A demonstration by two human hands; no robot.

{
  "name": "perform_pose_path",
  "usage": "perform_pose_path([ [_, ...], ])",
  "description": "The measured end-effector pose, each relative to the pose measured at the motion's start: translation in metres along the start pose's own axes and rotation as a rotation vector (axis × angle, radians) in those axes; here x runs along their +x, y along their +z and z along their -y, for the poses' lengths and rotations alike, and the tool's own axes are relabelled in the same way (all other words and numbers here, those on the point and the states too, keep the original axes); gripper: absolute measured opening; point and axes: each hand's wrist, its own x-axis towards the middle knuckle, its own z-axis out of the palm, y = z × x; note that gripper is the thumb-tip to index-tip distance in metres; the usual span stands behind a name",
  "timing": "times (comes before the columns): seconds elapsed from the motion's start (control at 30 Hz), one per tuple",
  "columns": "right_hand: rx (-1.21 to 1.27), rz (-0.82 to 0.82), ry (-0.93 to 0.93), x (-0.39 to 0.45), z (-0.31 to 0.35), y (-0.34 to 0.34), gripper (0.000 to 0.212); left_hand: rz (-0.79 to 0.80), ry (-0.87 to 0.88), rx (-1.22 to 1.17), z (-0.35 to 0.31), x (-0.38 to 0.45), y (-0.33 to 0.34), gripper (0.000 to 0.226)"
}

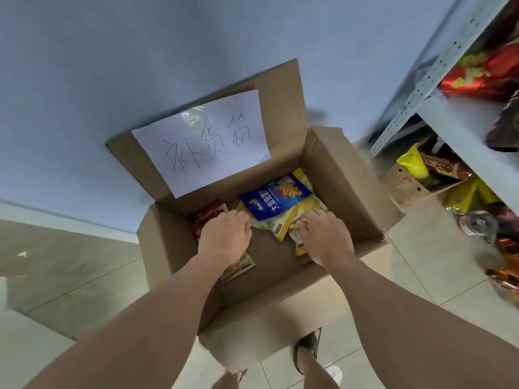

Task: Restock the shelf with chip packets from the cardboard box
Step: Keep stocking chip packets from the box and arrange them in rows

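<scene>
An open cardboard box (348, 181) stands on the floor below me, a white handwritten sheet taped inside its raised flap. Inside lie a blue-and-yellow chip packet (276, 199), more yellow packets (302, 244) under it, and a red packet (207, 214) at the left. Both my hands reach into the box. My left hand (224, 238) has its fingers curled over the left edge of the yellow packets, beside the red one. My right hand (325, 235) grips the right edge of the yellow packets. The fingertips of both are hidden.
A grey metal shelf (455, 122) rises at the right, holding red and dark snack packets (477, 74). Lower down sits a small carton (407, 186) with yellow and brown packets. A blue-grey wall is behind the box; tiled floor surrounds it. My foot (309, 357) stands in front of the box.
</scene>
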Motion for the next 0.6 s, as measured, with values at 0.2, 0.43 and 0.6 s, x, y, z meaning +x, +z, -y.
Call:
perform_pose_path([
  [0.2,0.109,0.131,0.149,0.044,0.022,0.067,0.039,0.080,-0.283,-0.272,0.049,0.028,0.071,0.036],
  [0.43,0.384,0.222,0.333,0.081,0.065,0.167,0.044,0.161,-0.751,-0.723,0.093,0.047,0.177,0.058],
  [0.6,0.592,0.361,0.314,0.130,0.083,0.241,0.055,0.162,-1.167,-1.021,0.102,0.057,0.256,0.071],
])
